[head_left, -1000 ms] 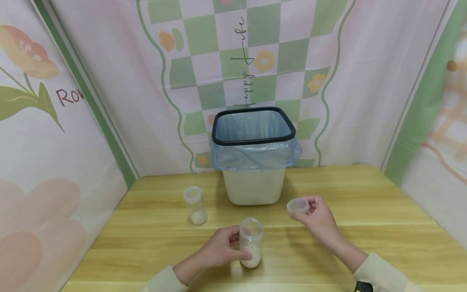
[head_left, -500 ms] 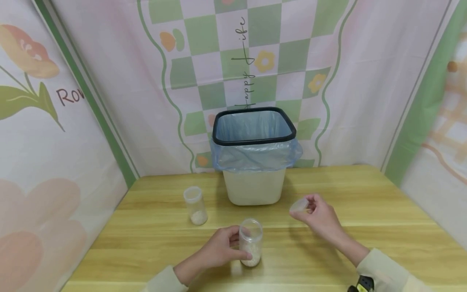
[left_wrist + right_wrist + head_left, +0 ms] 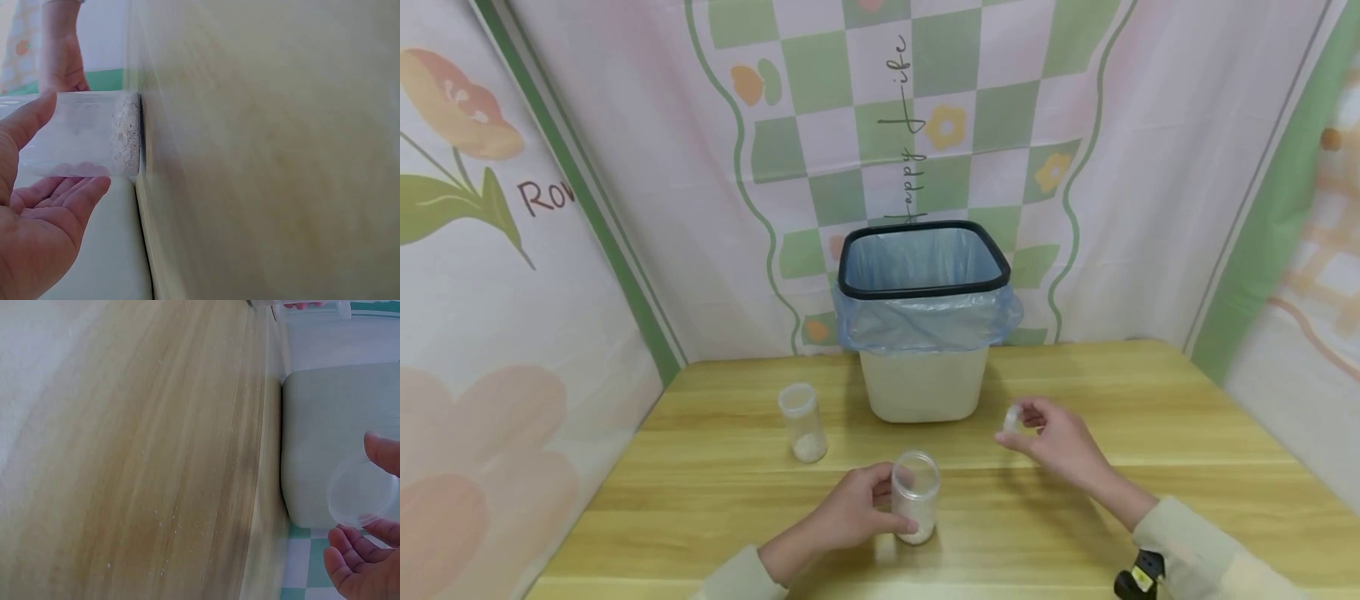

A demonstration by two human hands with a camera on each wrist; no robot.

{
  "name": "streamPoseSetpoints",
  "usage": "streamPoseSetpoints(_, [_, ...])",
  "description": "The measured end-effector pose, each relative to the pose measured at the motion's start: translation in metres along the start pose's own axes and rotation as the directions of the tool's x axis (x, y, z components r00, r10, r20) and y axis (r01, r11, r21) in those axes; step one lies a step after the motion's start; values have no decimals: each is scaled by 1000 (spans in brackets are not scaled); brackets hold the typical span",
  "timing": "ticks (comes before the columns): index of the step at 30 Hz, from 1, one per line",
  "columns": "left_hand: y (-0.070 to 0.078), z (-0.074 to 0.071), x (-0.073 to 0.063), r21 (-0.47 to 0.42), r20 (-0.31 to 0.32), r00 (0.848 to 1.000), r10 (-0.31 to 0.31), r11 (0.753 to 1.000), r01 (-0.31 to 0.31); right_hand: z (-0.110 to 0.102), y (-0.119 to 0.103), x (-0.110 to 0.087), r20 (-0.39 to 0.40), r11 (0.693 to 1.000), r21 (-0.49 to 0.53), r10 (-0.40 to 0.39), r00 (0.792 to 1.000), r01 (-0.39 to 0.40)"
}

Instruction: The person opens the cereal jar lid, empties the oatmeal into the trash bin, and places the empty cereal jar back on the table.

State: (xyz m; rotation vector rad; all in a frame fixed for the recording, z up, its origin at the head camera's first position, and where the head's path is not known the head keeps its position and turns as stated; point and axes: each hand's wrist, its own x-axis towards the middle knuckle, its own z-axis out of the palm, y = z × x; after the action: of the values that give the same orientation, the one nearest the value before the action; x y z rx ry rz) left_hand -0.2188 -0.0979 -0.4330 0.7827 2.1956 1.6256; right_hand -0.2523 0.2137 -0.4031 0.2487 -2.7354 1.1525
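My left hand (image 3: 857,510) holds a clear plastic jar (image 3: 916,493) upright at the front middle of the table, thumb on the near side and fingers behind. White rice-like grains (image 3: 127,134) form a layer at its bottom, and its mouth is uncovered. My right hand (image 3: 1063,443) is raised over the table to the right, pinching a round translucent lid (image 3: 361,490) by its edge between thumb and fingers. In the head view the lid is seen nearly edge-on. A second clear jar (image 3: 798,417), with a smaller amount of grains, stands to the left beyond my left hand.
A pale bin (image 3: 925,387) with a black rim (image 3: 925,293) and a blue liner (image 3: 917,327) stands at the back of the wooden table (image 3: 700,475). Small white specks (image 3: 165,531) lie on the wood in the right wrist view. Printed curtains (image 3: 1120,167) hang behind and beside.
The lid in my right hand has turned from lying nearly flat to standing nearly on edge. The left hand and its jar have hardly moved; the grains in it look lower.
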Motion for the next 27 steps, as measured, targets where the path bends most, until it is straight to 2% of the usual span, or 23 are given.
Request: streamPoseSetpoints(27, [2, 1, 2, 7, 0, 1000, -20, 1000, 20, 6, 25, 19, 113, 978, -195, -51, 992, 72])
